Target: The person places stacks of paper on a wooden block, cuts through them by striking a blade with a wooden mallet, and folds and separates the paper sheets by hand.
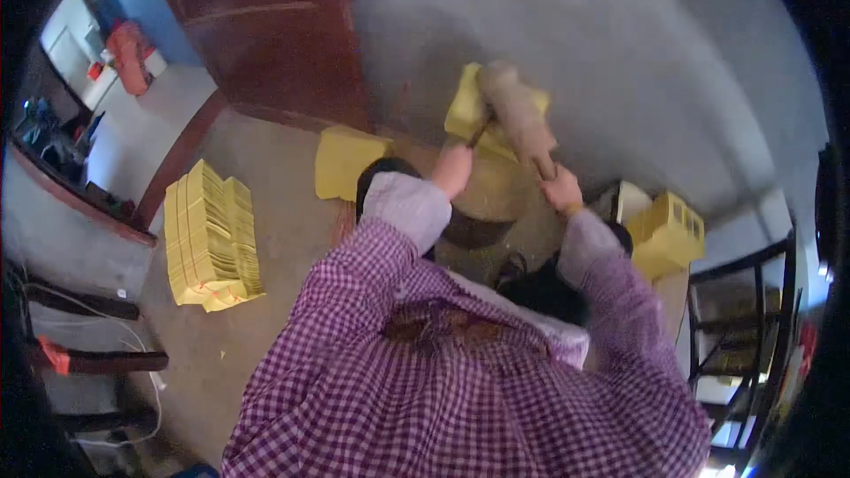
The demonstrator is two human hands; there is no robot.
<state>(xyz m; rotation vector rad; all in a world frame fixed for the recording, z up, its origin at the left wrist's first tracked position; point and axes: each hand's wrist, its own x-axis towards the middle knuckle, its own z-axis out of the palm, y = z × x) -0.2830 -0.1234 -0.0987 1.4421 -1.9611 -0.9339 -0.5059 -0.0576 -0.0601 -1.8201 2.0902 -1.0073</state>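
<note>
My right hand (560, 188) is wrapped round the handle of a thick wooden mallet (518, 111), whose head is slightly blurred. My left hand (454, 170) grips a slim dark tool, perhaps a punch or chisel (480, 132); its tip is hard to make out. Behind the mallet, a stack of yellow paper (464, 106) rests on a round wooden block (491, 186). The mallet head covers the middle of that stack, and I cannot tell whether it touches the dark tool or the paper.
Bundled yellow paper (199, 239) stands on the floor at left. Another yellow stack (345, 164) is beside my left knee, and more yellow paper (668, 230) sits at right. A dark chair frame (753, 327) stands far right. A grey wall (611, 53) rises behind the block.
</note>
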